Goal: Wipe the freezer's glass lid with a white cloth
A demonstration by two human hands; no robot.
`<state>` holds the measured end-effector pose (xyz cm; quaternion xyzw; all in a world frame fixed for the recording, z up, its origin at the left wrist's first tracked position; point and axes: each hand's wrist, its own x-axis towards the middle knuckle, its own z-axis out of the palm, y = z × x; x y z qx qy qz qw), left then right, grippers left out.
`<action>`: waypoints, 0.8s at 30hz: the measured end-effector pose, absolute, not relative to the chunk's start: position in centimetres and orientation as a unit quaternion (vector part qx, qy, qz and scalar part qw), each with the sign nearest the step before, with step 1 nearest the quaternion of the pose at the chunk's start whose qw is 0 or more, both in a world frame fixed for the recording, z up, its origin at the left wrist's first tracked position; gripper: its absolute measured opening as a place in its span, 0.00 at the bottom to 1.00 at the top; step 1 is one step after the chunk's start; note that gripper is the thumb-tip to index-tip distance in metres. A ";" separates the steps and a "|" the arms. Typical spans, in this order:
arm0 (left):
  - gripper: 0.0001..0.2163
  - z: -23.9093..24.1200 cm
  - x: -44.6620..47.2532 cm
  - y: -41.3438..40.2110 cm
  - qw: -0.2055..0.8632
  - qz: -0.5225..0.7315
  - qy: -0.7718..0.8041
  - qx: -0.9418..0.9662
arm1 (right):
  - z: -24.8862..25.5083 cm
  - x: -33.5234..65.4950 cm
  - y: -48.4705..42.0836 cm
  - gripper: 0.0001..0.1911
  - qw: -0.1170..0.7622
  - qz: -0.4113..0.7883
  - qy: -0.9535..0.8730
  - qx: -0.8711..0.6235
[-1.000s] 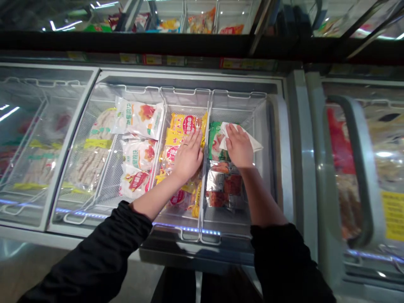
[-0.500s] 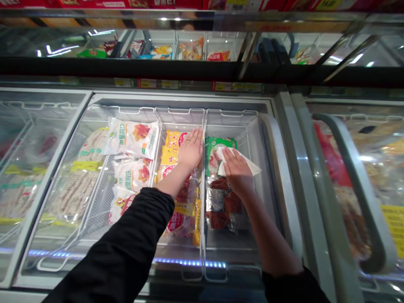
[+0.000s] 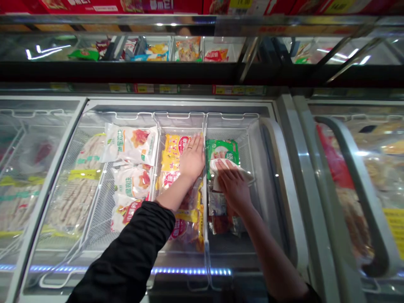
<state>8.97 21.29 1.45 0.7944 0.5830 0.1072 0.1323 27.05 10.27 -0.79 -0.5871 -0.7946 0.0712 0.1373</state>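
My left hand (image 3: 193,158) lies flat with its fingers stretched out on the glass lid (image 3: 230,250) of a chest freezer, over yellow food packets (image 3: 172,158) inside. My right hand (image 3: 235,185) presses a white cloth (image 3: 216,180) against the same glass, fingers extended across it. Beneath the cloth, under the glass, are a green packet (image 3: 232,148) and brown-coloured packs (image 3: 219,225) in clear wrapping. White bags of frozen food (image 3: 131,145) fill the compartment to the left of my left hand.
A curved grey handle (image 3: 285,185) runs along the lid's right side. Another lid with a similar handle (image 3: 350,168) is farther right. Pale packs with yellow bands (image 3: 71,202) lie inside on the left. A metal rail (image 3: 176,25) and red boxes (image 3: 176,5) are above.
My right hand and the cloth have slid a little toward me over the glass, uncovering more of the green packet. My left hand stays in place on the lid. The camera view has shifted slightly.
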 end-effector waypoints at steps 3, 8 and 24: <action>0.29 1.7 9.1 21.2 0.137 0.110 0.583 0.793 | -1.2 28.8 12.6 0.30 0.134 0.056 -0.755 -0.640; 0.28 1.7 9.1 21.2 0.136 0.104 0.586 0.792 | -1.5 26.6 19.7 0.32 0.114 0.081 -0.716 -0.684; 0.29 0.3 9.1 21.2 0.131 0.120 0.584 0.792 | -2.2 29.4 23.8 0.33 0.117 0.086 -0.712 -0.687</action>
